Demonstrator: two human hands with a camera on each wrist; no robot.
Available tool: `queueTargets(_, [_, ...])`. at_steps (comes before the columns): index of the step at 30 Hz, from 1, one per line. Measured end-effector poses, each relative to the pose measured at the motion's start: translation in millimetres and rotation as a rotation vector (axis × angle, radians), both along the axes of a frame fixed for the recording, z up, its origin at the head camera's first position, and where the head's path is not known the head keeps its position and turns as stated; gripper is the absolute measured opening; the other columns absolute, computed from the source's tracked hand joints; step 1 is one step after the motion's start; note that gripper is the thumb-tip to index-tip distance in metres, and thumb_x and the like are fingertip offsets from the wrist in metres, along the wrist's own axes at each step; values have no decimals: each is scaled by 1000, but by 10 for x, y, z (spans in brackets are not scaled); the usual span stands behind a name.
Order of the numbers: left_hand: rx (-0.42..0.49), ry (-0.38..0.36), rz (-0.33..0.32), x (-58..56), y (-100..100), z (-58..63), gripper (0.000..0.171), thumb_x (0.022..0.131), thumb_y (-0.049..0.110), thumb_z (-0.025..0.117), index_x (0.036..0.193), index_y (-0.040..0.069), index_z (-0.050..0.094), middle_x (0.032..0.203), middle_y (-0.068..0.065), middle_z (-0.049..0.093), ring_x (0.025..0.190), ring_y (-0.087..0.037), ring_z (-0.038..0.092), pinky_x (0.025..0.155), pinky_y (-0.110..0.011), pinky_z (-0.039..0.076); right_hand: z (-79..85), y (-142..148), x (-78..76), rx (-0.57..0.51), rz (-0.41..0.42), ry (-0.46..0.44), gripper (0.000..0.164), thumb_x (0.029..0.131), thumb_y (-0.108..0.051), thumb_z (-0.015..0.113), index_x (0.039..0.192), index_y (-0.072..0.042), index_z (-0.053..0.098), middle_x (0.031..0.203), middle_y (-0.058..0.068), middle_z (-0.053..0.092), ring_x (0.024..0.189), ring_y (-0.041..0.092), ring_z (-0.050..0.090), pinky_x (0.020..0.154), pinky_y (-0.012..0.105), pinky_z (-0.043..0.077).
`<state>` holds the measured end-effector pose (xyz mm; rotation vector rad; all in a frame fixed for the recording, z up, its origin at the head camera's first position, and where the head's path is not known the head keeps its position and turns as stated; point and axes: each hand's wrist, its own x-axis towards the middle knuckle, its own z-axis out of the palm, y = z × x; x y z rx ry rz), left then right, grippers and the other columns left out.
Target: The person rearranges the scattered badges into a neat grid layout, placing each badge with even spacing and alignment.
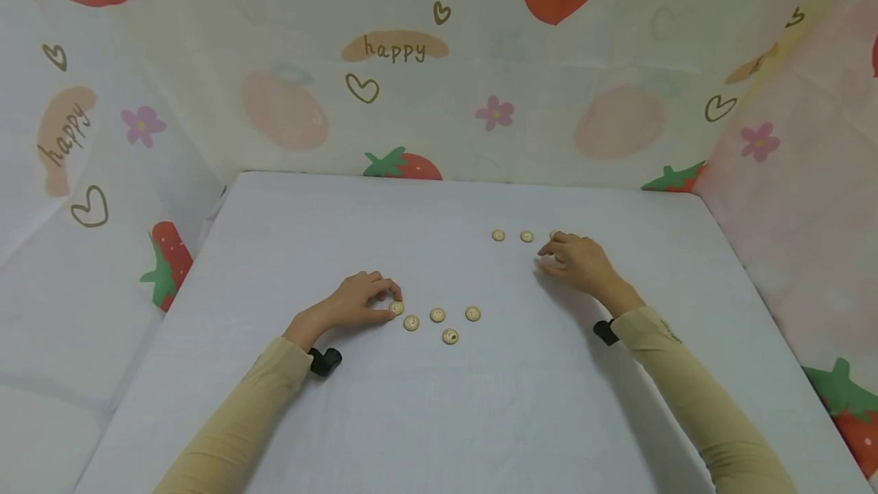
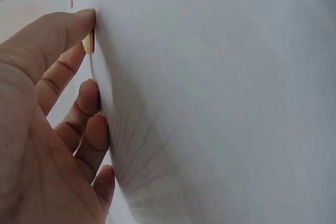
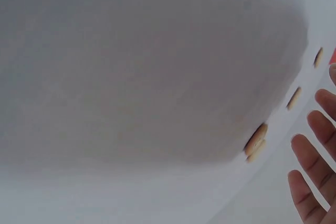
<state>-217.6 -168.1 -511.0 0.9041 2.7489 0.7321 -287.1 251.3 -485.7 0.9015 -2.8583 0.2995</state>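
My left hand (image 1: 348,302) is at the left end of a loose group of round, cream-coloured buttons. Its thumb and forefinger pinch one button (image 1: 396,308), which also shows edge-on as a button (image 2: 89,42) in the left wrist view. Close beside it lies another button (image 1: 411,323). My right hand (image 1: 581,261) hovers at the far right with fingers loosely bent. It partly covers the right-hand button (image 1: 554,235) of a row of three. In the right wrist view, the fingers (image 3: 313,163) are spread and hold nothing.
Also in the near group are a button (image 1: 437,315), a button (image 1: 473,314) and a dark-spotted button (image 1: 450,337). The far row includes a button (image 1: 498,235) and a button (image 1: 527,236). Strawberry-printed cloth (image 1: 425,113) hangs behind and beside the white table (image 1: 439,418).
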Motion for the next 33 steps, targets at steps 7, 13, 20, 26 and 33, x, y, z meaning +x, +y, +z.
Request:
queueTargets(7, [-16,-10,9,-1,5,22,25,83,29,67,106,21,61,87,4,53,81,-13,45,77,-33,34,-3,-133,42,-18,39,10,21,84,-30,66,95,-12,72,95,1,64,80,19,60,65,37,46])
queueTargets(13, [-6,-13,9,-6,4,7,25,84,30,67,107,21,61,88,4,53,82,-13,45,77,-33,34,-27,-256,84,-22,85,20,19,84,-30,66,92,-14,72,92,0,63,79,16,60,66,36,47])
queueTargets(20, [-8,-11,17,-6,3,-18,26,83,30,67,107,22,61,90,4,54,83,-13,46,79,-33,35,-52,-403,154,-8,114,16,18,85,-32,66,91,-17,72,91,-3,63,82,16,60,68,35,46])
queueTargets(26, [-6,-13,21,5,3,-29,26,83,30,67,107,22,61,91,4,54,84,-13,45,79,-34,35,-76,-535,222,-14,161,11,17,85,-33,65,89,-18,71,88,-4,63,82,14,59,70,35,45])
queueTargets(33, [-7,-12,24,9,11,-31,26,83,30,67,107,21,62,89,4,54,83,-13,45,78,-33,35,-115,-657,278,-1,206,25,18,85,-35,65,90,-19,71,89,-7,62,81,11,57,69,32,43])
